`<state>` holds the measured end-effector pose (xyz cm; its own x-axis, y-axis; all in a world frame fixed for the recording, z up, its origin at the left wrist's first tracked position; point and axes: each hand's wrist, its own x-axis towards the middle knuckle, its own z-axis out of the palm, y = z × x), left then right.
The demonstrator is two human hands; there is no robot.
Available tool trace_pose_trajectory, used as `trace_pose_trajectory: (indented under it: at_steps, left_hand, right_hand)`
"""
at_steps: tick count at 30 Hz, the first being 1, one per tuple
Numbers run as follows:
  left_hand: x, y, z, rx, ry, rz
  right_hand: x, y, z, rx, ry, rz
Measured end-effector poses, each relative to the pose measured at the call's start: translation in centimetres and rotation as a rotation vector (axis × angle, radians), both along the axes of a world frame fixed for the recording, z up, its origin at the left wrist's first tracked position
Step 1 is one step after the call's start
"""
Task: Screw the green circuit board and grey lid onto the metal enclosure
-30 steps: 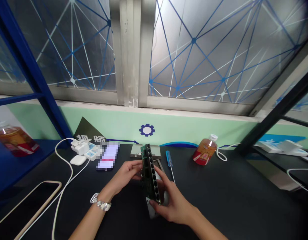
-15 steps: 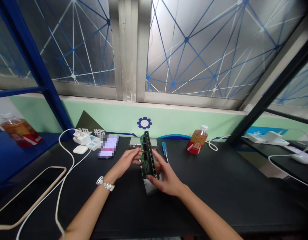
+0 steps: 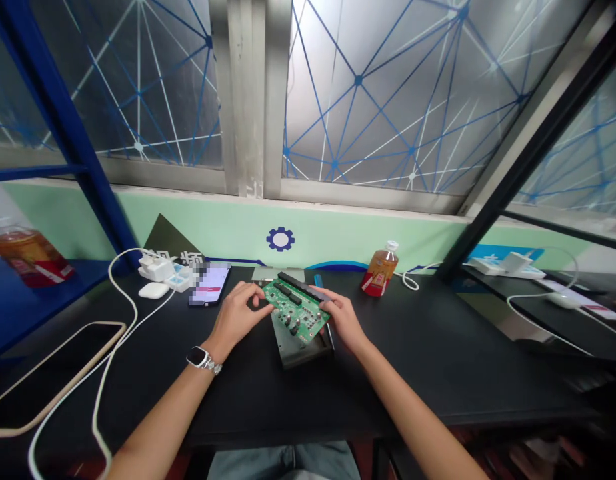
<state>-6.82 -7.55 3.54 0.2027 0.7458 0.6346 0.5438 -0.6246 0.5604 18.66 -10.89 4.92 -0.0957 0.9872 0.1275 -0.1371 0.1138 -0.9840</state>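
A green circuit board [image 3: 295, 310] with a row of black ports along its far edge is held nearly flat, just above a grey metal case [image 3: 301, 347] on the black table. My left hand [image 3: 237, 319] grips the board's left edge with curled fingers. My right hand [image 3: 341, 319] holds its right edge. A blue-handled screwdriver [image 3: 319, 283] lies partly hidden behind my right hand. A second grey metal plate [image 3: 268, 273] lies just beyond the board.
An orange drink bottle [image 3: 379, 270] stands to the right at the back. A lit phone [image 3: 209, 283], white chargers [image 3: 161, 270] and an earbud case [image 3: 153, 290] lie at the back left. A dark phone [image 3: 53, 370] with white cable lies at the left.
The board was standing on edge between my hands; it has been turned down to lie nearly flat over the grey case. The view has pulled back and tilted down.
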Motion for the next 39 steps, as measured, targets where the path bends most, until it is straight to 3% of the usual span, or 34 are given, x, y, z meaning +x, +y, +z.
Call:
trace_pose_trajectory:
  at_steps: [5, 14, 18, 21, 24, 32, 36, 39]
  left_hand:
    - [0.2, -0.4, 0.7, 0.188, -0.098, -0.081]
    - [1.4, -0.3, 0.3, -0.036, -0.404, -0.171]
    - [1.8, -0.3, 0.0, -0.085, -0.469, -0.150]
    - [1.8, -0.2, -0.1, -0.088, -0.441, -0.140]
    - [1.4, -0.3, 0.0, -0.078, -0.330, -0.131]
    - [0.5, -2.0, 1.6, 0.005, 0.086, -0.255]
    - [0.6, -1.6, 1.2, 0.036, 0.010, -0.256]
    - [0.5, -0.9, 0.7, 0.053, -0.116, -0.285]
  right_hand:
    - [0.1, -0.4, 0.1, 0.013, 0.047, 0.011]
    - [-0.1, -0.1, -1.1, -0.006, 0.055, 0.176]
    - [-0.4, -0.5, -1.2, 0.036, 0.027, 0.231]
    - [-0.7, -0.7, -0.8, 0.089, -0.044, 0.229]
    - [-1.2, -0.8, -0.5, 0.037, -0.049, 0.195]
    - [-1.2, -0.7, -0.1, -0.186, 0.258, 0.184]
    - [-0.6, -0.4, 0.3, -0.337, 0.319, 0.229]
    - [-0.3, -0.2, 0.0, -0.370, 0.321, 0.259]
